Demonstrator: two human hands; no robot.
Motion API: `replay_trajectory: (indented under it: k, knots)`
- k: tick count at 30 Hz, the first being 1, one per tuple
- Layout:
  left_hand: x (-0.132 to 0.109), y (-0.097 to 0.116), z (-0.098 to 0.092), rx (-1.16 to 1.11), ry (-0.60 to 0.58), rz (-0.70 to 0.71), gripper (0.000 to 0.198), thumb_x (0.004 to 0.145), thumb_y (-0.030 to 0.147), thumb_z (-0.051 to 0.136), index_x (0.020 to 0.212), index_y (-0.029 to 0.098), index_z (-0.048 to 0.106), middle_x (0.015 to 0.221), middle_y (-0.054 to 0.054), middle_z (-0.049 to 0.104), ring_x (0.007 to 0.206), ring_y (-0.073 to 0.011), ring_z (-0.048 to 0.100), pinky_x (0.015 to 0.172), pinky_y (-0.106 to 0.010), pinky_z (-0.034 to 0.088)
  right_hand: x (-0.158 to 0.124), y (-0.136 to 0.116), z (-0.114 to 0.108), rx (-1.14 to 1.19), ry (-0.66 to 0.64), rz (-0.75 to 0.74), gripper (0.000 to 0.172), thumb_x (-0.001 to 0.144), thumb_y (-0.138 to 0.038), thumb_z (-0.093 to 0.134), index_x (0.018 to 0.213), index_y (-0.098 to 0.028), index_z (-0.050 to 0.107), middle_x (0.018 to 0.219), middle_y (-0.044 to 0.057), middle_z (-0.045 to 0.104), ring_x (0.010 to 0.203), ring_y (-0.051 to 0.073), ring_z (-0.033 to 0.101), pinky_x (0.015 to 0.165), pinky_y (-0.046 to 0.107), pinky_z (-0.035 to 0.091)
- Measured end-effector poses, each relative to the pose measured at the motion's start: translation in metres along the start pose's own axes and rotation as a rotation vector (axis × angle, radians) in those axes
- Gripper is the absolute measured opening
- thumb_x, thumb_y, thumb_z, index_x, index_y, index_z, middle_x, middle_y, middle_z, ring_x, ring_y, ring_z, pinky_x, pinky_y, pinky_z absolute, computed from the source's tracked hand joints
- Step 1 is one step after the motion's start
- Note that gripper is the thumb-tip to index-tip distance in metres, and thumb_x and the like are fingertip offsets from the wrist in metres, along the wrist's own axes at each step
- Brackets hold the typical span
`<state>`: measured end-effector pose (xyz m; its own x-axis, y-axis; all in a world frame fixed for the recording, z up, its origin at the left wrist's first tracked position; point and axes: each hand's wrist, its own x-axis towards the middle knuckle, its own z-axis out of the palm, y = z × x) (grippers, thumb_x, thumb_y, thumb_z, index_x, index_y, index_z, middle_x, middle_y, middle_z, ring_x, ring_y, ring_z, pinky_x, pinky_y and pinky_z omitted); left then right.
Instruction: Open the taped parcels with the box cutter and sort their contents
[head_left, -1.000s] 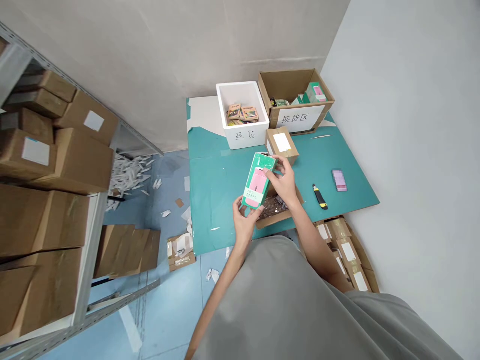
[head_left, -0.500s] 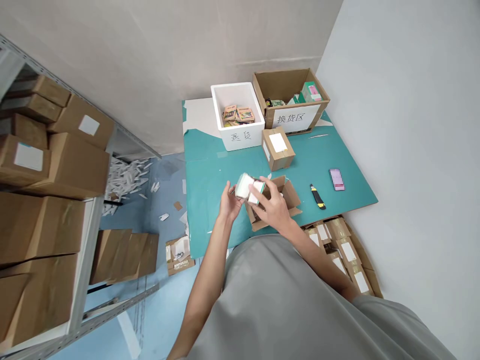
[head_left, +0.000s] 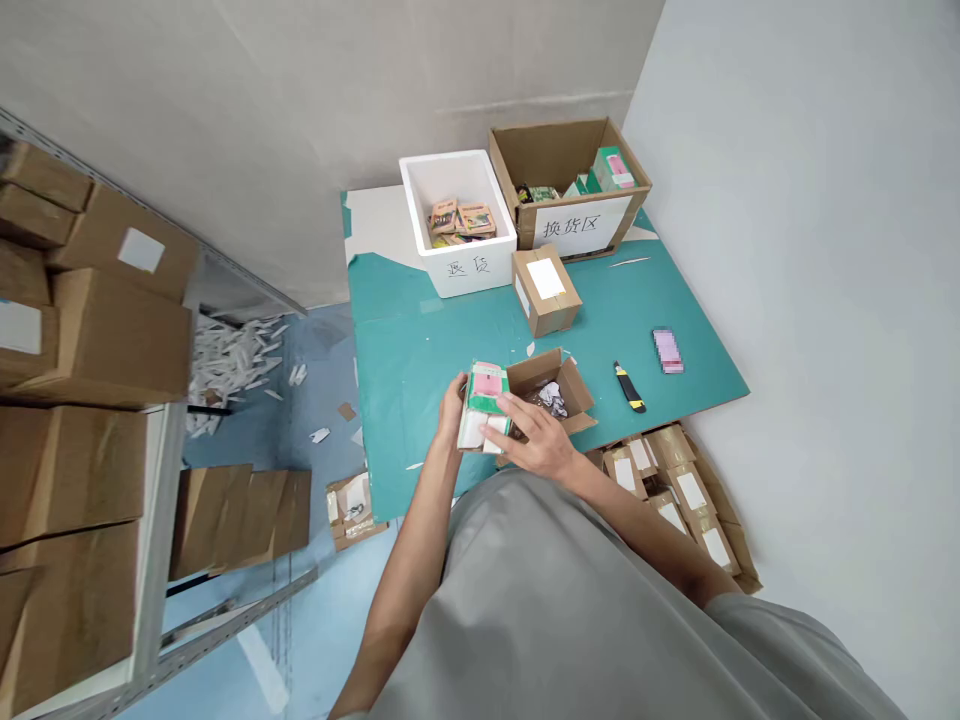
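Between my two hands is a small green, white and pink carton, its pink and green face tilted up and a white side toward me. My left hand grips its left edge. The fingers of my right hand press against its lower right side. Just right of the carton, an opened cardboard box stands on the green table, with crumpled paper inside. A closed cardboard box with a white label sits behind it.
A white foam bin of small packets and a large labelled carton stand at the back. To the right lie a utility knife and a phone. Shelves with boxes are at left; a box of parcels sits below the table edge.
The green and white carton has been turned so its pink and green face shows, and lowered toward me. Both hands keep hold of it; more of the opened box's inside is visible.
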<state>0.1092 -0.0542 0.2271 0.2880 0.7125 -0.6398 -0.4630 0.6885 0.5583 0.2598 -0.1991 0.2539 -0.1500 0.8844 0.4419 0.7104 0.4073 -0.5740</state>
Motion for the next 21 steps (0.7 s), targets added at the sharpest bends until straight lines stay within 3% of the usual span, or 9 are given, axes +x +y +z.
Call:
replay_trajectory:
  k: [3,6,12,14,17,19,21]
  knots:
    - [-0.008,-0.013,-0.004,0.010,0.075,0.035,0.028,0.088,0.040,0.087,0.083,0.019,0.070,0.071,-0.001,0.076,0.058,-0.0163,0.067,0.057,-0.026,0.050,0.004,0.012,-0.014,-0.200,-0.041,-0.118,0.043,0.114,-0.034,0.072,0.157,-0.032,0.075,0.164,0.009,0.073,0.163,0.033,0.061,0.126,0.048,0.062]
    - [-0.015,-0.021,-0.004,0.044,0.073,0.078,0.021,0.089,0.037,0.083,0.092,0.017,0.076,0.082,-0.002,0.080,0.067,-0.0173,0.072,0.063,-0.026,0.052,0.008,0.015,-0.028,-0.261,-0.017,-0.128,0.051,0.113,-0.038,0.073,0.163,-0.030,0.068,0.170,0.010,0.068,0.162,0.033,0.061,0.125,0.050,0.062]
    - [-0.035,-0.024,0.002,0.169,0.136,0.172,0.025,0.090,0.039,0.079,0.106,0.020,0.077,0.101,-0.004,0.082,0.080,-0.0166,0.076,0.070,-0.024,0.058,0.016,0.015,-0.057,-0.108,0.217,-0.008,0.059,0.111,-0.040,0.073,0.168,-0.032,0.060,0.173,0.013,0.064,0.155,0.034,0.066,0.127,0.057,0.059]
    - [-0.048,-0.023,0.006,0.237,0.122,0.222,0.038,0.087,0.042,0.085,0.118,0.021,0.078,0.102,-0.003,0.081,0.081,-0.0156,0.076,0.074,-0.025,0.061,0.024,0.030,-0.071,-0.006,0.311,0.104,0.058,0.112,-0.047,0.072,0.166,-0.032,0.060,0.173,0.014,0.063,0.159,0.035,0.062,0.130,0.060,0.056]
    - [-0.074,-0.020,0.025,0.365,0.050,0.359,0.060,0.084,0.047,0.097,0.135,0.024,0.079,0.108,-0.004,0.081,0.087,-0.0162,0.077,0.080,-0.028,0.064,0.041,0.075,-0.091,0.245,0.440,0.384,0.057,0.113,-0.066,0.063,0.155,-0.028,0.068,0.158,0.015,0.071,0.154,0.036,0.064,0.126,0.058,0.058]
    - [-0.088,-0.015,0.049,0.487,-0.019,0.479,0.057,0.087,0.054,0.098,0.132,0.023,0.083,0.114,-0.007,0.081,0.091,-0.0179,0.077,0.080,-0.030,0.064,0.050,0.111,-0.097,0.480,0.466,0.626,0.065,0.110,-0.081,0.057,0.137,-0.026,0.075,0.131,0.013,0.081,0.131,0.033,0.075,0.106,0.049,0.068]
    - [-0.094,-0.010,0.081,0.645,-0.074,0.629,0.043,0.089,0.055,0.097,0.115,0.023,0.089,0.115,-0.009,0.080,0.093,-0.0185,0.075,0.076,-0.029,0.061,0.054,0.142,-0.098,0.692,0.413,0.847,0.073,0.103,-0.092,0.057,0.117,-0.024,0.078,0.104,0.009,0.082,0.104,0.028,0.078,0.083,0.039,0.068]
